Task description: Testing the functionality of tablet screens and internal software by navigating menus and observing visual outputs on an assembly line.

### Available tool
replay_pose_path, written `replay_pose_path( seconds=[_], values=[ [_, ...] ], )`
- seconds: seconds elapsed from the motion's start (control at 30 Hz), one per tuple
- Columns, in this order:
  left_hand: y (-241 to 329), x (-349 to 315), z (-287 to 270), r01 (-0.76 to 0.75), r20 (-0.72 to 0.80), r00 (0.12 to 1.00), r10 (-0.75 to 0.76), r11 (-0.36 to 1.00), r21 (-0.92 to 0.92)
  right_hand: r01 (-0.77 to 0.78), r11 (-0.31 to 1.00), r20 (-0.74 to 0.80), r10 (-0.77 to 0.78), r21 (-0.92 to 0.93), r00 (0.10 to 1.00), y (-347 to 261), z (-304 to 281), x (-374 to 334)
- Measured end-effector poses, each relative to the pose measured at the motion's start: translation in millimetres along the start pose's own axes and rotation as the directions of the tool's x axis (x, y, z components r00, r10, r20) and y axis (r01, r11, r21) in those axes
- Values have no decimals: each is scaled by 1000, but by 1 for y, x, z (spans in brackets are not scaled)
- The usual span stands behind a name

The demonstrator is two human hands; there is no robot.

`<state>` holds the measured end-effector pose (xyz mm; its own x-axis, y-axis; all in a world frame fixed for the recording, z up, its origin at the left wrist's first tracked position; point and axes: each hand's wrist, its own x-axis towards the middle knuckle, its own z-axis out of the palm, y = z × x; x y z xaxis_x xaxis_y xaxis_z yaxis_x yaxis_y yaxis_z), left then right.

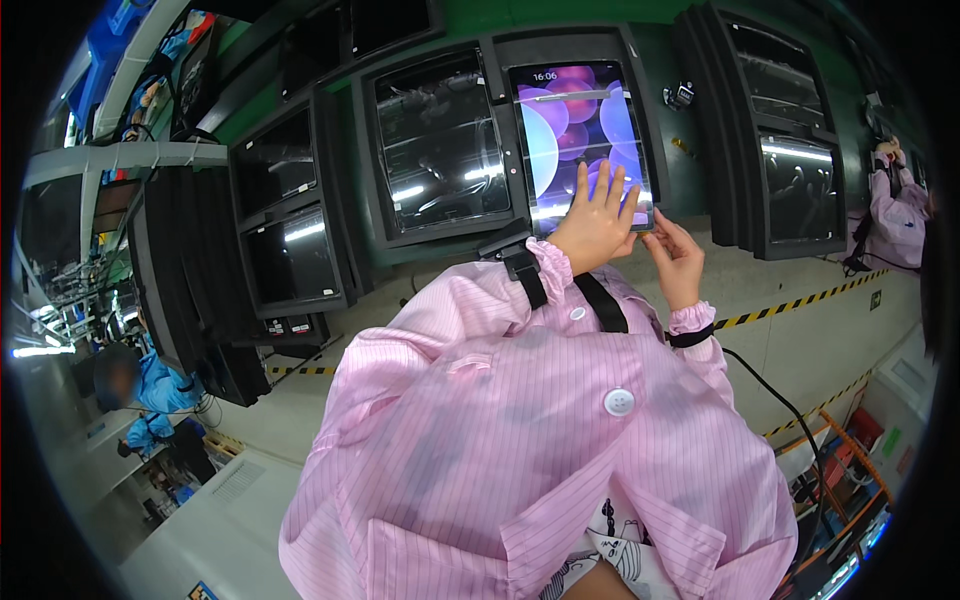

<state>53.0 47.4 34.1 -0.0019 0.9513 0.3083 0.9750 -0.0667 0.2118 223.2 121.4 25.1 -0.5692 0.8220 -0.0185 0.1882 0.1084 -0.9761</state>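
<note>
A lit tablet with a purple and blue bubble wallpaper lies in the right compartment of a black tray. My left hand rests over the lower part of its screen, open, with the fingers spread and pointing away from me. At the tablet's lower right corner, my right hand is closed, its thumb and finger at the edge. What lies between those fingertips is mostly hidden. In the tray's left compartment is a dark tablet with glossy, reflecting film on it.
Stacked black trays with dark tablets stand on the left and right. A small black object lies on the green bench top. Another person in pink is at the far right, and one in blue at the left.
</note>
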Motion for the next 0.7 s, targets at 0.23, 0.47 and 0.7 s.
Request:
replay_pose_path(
  seconds=[0.23, 0.47, 0.7],
  values=[
    [1, 1, 6, -18, 19, 1000, 17, 999, 46, 205, 912, 17, -213, -355, 977, -13, -1, 1],
    [-7, -3, -26, 59, 14, 998, -58, 978, -198, -90, 995, 134, 85, 31, 987, 15, -41, 50],
    [-95, -66, -104, 396, -108, 912, -395, 918, -10, -191, 309, -137, 188, -932, 972, 72, -41, 161]
  ],
)
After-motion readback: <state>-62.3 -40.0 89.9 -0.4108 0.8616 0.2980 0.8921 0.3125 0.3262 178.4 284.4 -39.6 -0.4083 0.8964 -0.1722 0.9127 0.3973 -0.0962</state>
